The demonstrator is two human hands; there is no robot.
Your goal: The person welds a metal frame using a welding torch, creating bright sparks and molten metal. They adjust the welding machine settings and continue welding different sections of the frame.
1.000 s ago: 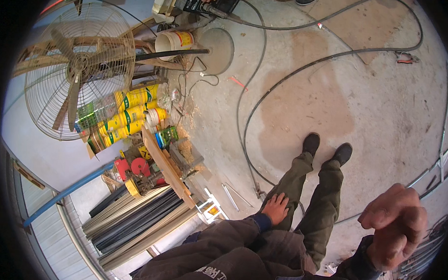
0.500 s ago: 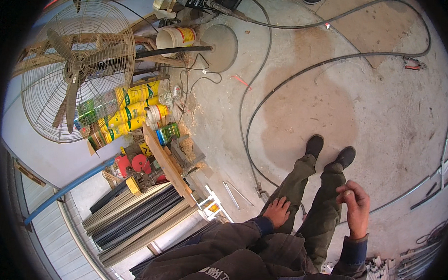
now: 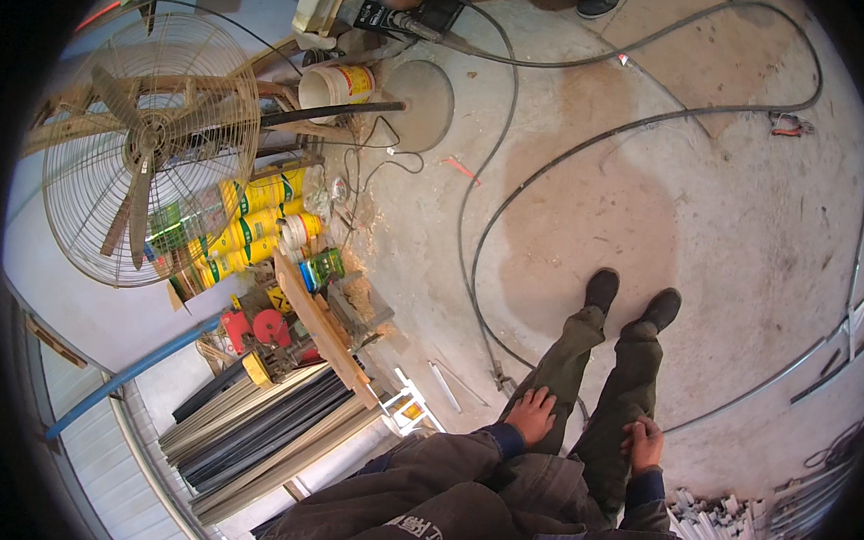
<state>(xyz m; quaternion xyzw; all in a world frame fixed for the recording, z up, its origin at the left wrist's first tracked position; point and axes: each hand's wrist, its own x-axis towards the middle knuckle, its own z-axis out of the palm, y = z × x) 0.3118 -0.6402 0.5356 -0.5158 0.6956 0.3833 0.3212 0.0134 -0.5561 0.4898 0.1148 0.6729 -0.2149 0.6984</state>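
Observation:
My left hand lies palm down on my left thigh, its fingers spread over the dark green trousers. It holds nothing. My right hand rests against my right leg with the fingers curled in. Whether anything small is between those fingers is hidden. Both dark shoes are planted on the concrete floor beyond my knees.
A black hose loops over the stained floor. To the left stand a caged fan, yellow containers, a red machine and stacked dark and tan strips. Pliers lie far right. Another person's shoe shows at the top.
My right hand has come down and left from the air beside my knee onto my right leg. My left hand stays on my thigh.

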